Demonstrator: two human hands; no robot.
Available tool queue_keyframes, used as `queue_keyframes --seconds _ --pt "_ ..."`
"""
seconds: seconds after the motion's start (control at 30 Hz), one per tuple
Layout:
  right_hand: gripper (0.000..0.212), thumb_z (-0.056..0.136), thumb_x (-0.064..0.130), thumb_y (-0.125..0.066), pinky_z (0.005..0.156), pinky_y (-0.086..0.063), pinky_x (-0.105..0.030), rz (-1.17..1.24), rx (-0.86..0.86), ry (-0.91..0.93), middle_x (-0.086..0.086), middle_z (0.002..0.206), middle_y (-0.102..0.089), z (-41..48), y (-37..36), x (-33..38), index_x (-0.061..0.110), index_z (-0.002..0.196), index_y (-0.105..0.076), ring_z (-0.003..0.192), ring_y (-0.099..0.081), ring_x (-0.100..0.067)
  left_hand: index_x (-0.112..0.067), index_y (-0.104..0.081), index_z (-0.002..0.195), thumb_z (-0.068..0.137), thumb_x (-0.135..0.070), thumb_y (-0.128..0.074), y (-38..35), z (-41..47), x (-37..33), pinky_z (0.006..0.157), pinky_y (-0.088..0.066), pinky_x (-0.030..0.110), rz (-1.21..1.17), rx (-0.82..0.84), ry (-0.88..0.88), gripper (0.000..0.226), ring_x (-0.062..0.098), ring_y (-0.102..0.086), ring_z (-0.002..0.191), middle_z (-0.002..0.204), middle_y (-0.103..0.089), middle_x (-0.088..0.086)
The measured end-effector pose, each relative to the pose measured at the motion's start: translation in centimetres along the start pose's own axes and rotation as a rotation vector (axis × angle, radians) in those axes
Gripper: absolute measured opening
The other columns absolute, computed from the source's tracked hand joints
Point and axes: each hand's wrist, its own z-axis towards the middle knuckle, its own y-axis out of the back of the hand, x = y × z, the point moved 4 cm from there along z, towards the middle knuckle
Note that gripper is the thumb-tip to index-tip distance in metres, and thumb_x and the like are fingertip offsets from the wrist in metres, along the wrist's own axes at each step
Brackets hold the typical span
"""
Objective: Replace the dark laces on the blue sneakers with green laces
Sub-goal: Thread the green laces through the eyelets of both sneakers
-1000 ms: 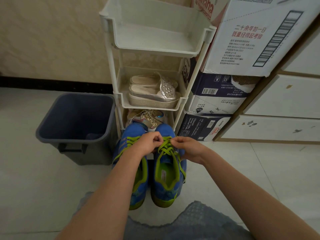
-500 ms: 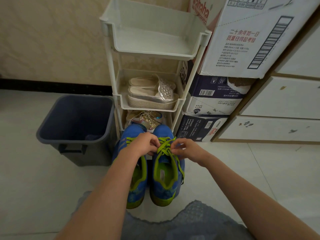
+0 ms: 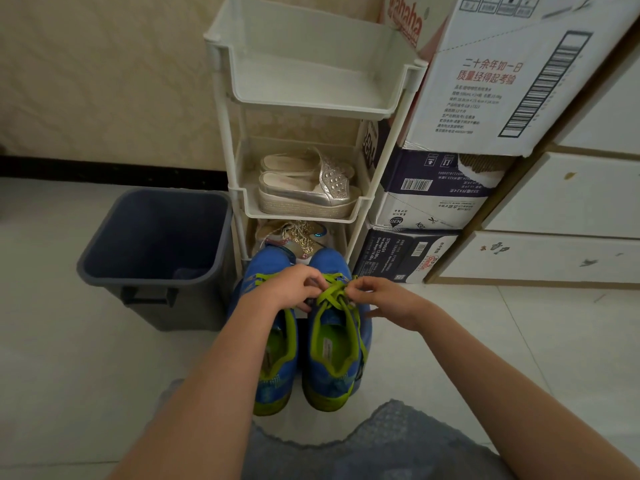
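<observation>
Two blue sneakers with lime-green lining stand side by side on the floor, toes toward the rack. The right sneaker [image 3: 334,362] carries a green lace [image 3: 330,295] crossed over its tongue. My left hand [image 3: 290,288] pinches the lace from the left, and my right hand [image 3: 375,296] pinches it from the right, fingers curled. The left sneaker [image 3: 277,368] is partly hidden under my left forearm and also shows green lace near its toe.
A dark grey bin [image 3: 156,251] stands left of the sneakers. Behind them is a white three-tier rack [image 3: 311,109] holding silver sandals [image 3: 308,188] and glittery shoes [image 3: 294,237]. Stacked cardboard boxes [image 3: 429,199] and white drawers [image 3: 561,216] fill the right.
Both hands stay on the right sneaker's green lace; the fingers have shifted slightly, working the crossing near the tongue. The sneakers have not moved.
</observation>
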Motion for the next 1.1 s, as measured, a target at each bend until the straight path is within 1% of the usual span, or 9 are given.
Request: queue_keyframes --seconds 0.13,0.27,0.37,0.53,0.63,0.73,0.8,1.0,1.1 --pt "0.002 0.093 0.019 -0.060 0.077 -0.041 -0.014 -0.110 0.026 0.037 0.006 0.094 -0.058 -0.8 0.5 -0.6 0.018 0.095 -0.059 0.087 -0.052 -0.005 -0.002 -0.060 0.119 0.096 0.003 -0.044 0.1 -0.2 0.0 0.088 -0.054 0.030 0.004 0.011 0.050 0.029 0.023 -0.060 0.111 0.119 -0.060 0.012" --pt "0.007 0.094 0.017 -0.058 0.071 -0.040 -0.005 -0.182 0.078 0.031 0.008 0.083 -0.057 -1.2 -0.3 0.0 0.015 0.088 -0.058 0.078 -0.051 0.000 -0.014 -0.059 0.105 0.083 -0.015 -0.070 0.0 -0.4 0.3 0.091 -0.052 0.032 0.063 0.001 0.056 0.024 0.017 -0.063 0.100 0.110 -0.065 0.006" --pt "0.010 0.097 0.018 -0.053 0.085 -0.046 -0.020 -0.100 0.048 0.056 0.003 0.088 -0.061 -1.5 0.1 1.0 0.015 0.088 -0.057 0.085 -0.059 -0.005 -0.016 -0.056 0.103 0.076 -0.024 -0.078 -0.1 -0.3 0.6 0.096 -0.049 0.038 0.108 -0.035 0.033 0.037 0.018 -0.061 0.104 0.112 -0.064 0.003" --pt "0.013 0.099 0.014 -0.046 0.094 -0.049 -0.046 0.213 -0.002 -0.024 -0.009 0.096 -0.066 -2.2 0.9 1.0 0.011 0.090 -0.055 0.084 -0.069 -0.020 -0.011 -0.056 0.102 0.084 -0.027 -0.071 -0.4 -0.7 0.1 0.090 -0.050 0.037 0.154 -0.072 0.021 0.028 0.021 -0.059 0.101 0.109 -0.061 0.007" --pt "0.011 0.098 0.014 -0.046 0.092 -0.050 -0.044 0.111 -0.022 -0.033 -0.009 0.096 -0.065 -2.0 0.4 1.6 0.009 0.092 -0.054 0.085 -0.068 -0.020 -0.009 -0.052 0.092 0.091 -0.017 -0.062 -0.2 -0.9 0.0 0.083 -0.055 0.031 -0.026 -0.104 0.016 0.013 0.022 -0.061 0.098 0.109 -0.062 0.014" --pt "0.006 0.097 0.009 -0.047 0.083 -0.052 -0.037 -0.085 -0.014 -0.022 -0.015 0.102 -0.058 -1.6 -0.1 2.6 0.007 0.093 -0.051 0.089 -0.067 -0.022 -0.012 -0.050 0.082 0.092 -0.013 -0.059 0.1 -1.0 -0.3 0.064 -0.057 0.022 -0.149 -0.171 0.018 0.014 0.018 -0.063 0.083 0.096 -0.061 0.013" --pt "0.014 0.098 0.007 -0.044 0.085 -0.052 -0.038 -0.148 -0.024 -0.022 -0.015 0.102 -0.056 -1.5 -0.1 2.8 0.009 0.087 -0.052 0.091 -0.064 -0.024 -0.011 -0.048 0.086 0.095 -0.015 -0.055 0.2 -1.1 -0.6 0.059 -0.056 0.022 -0.187 -0.164 0.032 0.012 0.018 -0.063 0.081 0.095 -0.060 0.012" --pt "0.027 0.101 0.016 -0.030 0.076 -0.051 -0.033 0.124 -0.075 -0.102 -0.007 0.091 -0.070 -2.0 0.3 2.1 0.010 0.082 -0.049 0.081 -0.068 -0.020 -0.005 -0.043 0.109 0.100 -0.019 -0.045 0.4 -1.5 -0.6 0.070 -0.057 0.035 -0.345 -0.155 0.089 0.016 0.033 -0.064 0.101 0.111 -0.063 0.022" --pt "0.023 0.100 0.013 -0.033 0.075 -0.053 -0.033 0.030 -0.054 -0.090 -0.014 0.101 -0.069 -1.7 -0.1 2.3 0.010 0.083 -0.048 0.081 -0.068 -0.018 -0.003 -0.041 0.120 0.101 -0.020 -0.042 0.4 -1.7 -0.7 0.067 -0.058 0.035 -0.359 -0.154 0.103 0.025 0.032 -0.064 0.102 0.108 -0.063 0.019"
